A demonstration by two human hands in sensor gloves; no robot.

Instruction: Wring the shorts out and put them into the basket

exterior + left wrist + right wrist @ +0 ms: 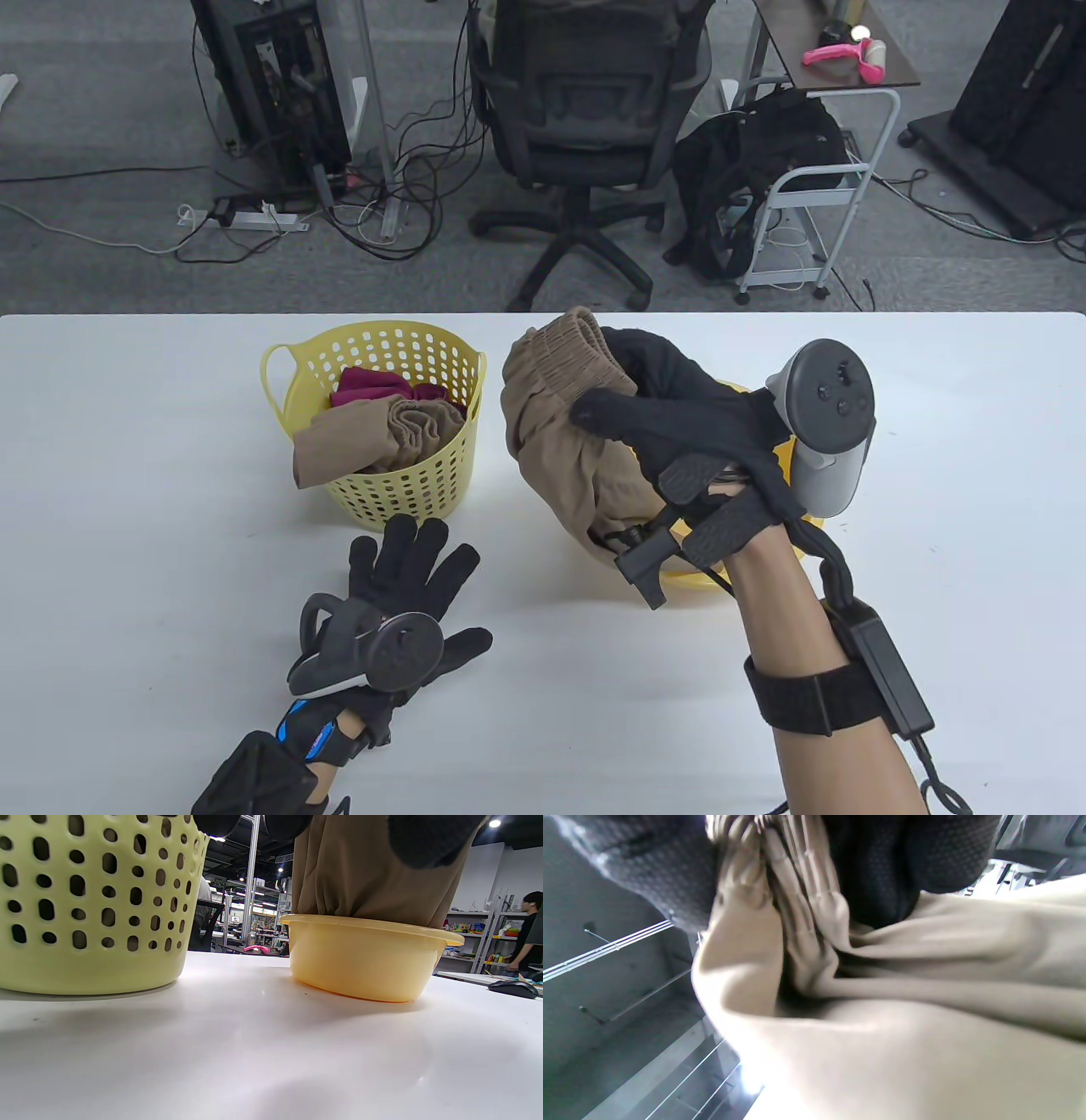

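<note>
My right hand (pixel 628 386) grips a pair of tan shorts (pixel 560 424) by the elastic waistband, holding them up over a yellow basin (pixel 747 577). In the left wrist view the shorts (pixel 360 874) hang down into the basin (pixel 365 959). The right wrist view is filled by the tan fabric (pixel 882 1027) under the gloved fingers (pixel 874 870). A yellow perforated basket (pixel 386 424) stands to the left and holds tan and maroon clothes. My left hand (pixel 416 577) lies flat on the table in front of the basket, fingers spread, holding nothing.
The white table (pixel 127 509) runs to a far edge just behind the basket. An office chair (pixel 585 127), cables and a cart stand on the floor beyond it. A black mouse (pixel 513 988) lies on the table at the right of the left wrist view.
</note>
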